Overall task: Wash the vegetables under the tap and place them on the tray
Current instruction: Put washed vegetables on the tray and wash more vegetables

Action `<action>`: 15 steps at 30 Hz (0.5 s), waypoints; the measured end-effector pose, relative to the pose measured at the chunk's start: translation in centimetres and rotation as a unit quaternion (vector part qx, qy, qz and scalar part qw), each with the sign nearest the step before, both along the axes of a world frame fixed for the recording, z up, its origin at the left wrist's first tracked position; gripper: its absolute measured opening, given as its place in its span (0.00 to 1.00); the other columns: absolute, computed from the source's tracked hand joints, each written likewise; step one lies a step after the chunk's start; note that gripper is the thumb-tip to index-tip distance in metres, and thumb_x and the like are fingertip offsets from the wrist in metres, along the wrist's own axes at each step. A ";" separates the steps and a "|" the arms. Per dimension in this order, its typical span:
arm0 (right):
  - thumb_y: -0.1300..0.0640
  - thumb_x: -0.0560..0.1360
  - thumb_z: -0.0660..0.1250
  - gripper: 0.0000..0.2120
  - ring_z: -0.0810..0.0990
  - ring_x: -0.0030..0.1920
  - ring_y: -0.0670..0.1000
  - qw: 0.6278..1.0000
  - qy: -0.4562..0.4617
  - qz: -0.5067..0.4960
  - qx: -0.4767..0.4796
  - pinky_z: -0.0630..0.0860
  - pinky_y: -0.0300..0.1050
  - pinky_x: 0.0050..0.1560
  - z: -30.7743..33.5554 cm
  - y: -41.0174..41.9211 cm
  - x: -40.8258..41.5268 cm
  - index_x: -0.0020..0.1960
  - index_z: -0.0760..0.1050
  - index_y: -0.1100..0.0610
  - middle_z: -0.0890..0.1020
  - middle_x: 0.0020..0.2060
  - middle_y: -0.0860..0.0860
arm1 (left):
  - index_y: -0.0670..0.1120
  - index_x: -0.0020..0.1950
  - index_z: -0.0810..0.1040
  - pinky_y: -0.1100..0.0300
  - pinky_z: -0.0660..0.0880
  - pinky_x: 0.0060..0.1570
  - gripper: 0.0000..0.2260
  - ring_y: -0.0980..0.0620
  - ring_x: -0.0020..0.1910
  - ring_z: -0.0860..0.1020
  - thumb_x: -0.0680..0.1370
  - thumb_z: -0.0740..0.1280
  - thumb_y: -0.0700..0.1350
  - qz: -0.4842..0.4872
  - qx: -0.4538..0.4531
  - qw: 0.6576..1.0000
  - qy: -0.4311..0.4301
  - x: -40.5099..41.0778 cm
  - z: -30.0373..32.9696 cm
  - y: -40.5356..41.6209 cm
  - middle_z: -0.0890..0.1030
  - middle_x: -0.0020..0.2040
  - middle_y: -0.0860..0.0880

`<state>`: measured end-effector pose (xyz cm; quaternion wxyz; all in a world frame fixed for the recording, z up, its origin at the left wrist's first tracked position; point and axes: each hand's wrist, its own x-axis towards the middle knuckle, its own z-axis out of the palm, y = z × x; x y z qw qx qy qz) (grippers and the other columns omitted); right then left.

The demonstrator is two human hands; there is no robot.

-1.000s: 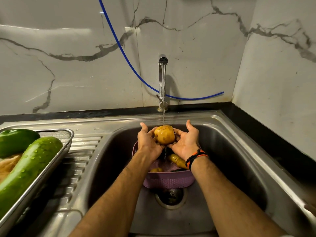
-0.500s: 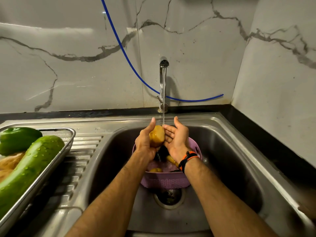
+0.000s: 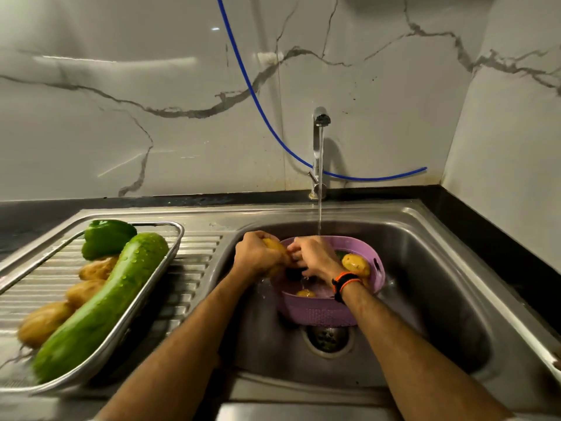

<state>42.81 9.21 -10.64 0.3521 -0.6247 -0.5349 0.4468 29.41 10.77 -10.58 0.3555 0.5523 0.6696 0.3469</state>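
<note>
Potato (image 3: 274,247) wet in left hand (image 3: 258,256), clutched at sink (image 3: 425,268) edge; right hand (image 3: 312,256) fingers curled, reaching into basket (image 3: 315,311), grasp unclear. Risk: slippery potato drops short of tray (image 3: 174,238).

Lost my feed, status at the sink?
Left hand grips potato beside the stream. Right hand reaching into basket. Tray path clear.

Tray (image 3: 170,253) of vegetables on the drainboard (image 3: 194,268) left of the sink (image 3: 425,268); basket (image 3: 315,311) inside it, below the tap (image 3: 318,153).
</note>
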 end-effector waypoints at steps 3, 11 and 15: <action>0.56 0.76 0.57 0.16 0.78 0.58 0.62 0.978 -0.194 0.075 0.010 0.74 0.50 0.57 -0.7 -0.5 -0.8 0.54 0.80 0.61 0.81 0.56 0.61 | 0.55 0.48 0.80 0.53 0.80 0.56 0.17 0.48 0.52 0.81 0.63 0.80 0.46 -0.027 0.035 0.987 0.157 -0.9 0.2 -1.5 0.83 0.50 0.49; 0.57 0.75 0.57 0.19 0.77 0.61 0.62 0.925 -0.333 0.182 -0.011 0.73 0.48 0.54 -2.1 -1.9 -1.4 0.61 0.78 0.60 0.78 0.62 0.62 | 0.52 0.58 0.80 0.56 0.79 0.51 0.27 0.46 0.55 0.81 0.61 0.81 0.47 -0.122 -0.014 0.936 0.331 -2.4 -0.5 -5.4 0.83 0.55 0.48; 0.57 0.74 0.57 0.19 0.78 0.59 0.62 0.913 -0.356 0.200 0.009 0.75 0.50 0.57 -2.0 -2.0 -1.2 0.59 0.79 0.60 0.80 0.60 0.61 | 0.51 0.56 0.81 0.55 0.79 0.52 0.19 0.46 0.52 0.81 0.65 0.76 0.46 -0.121 0.092 0.936 0.317 -2.8 3.0 -5.6 0.83 0.51 0.48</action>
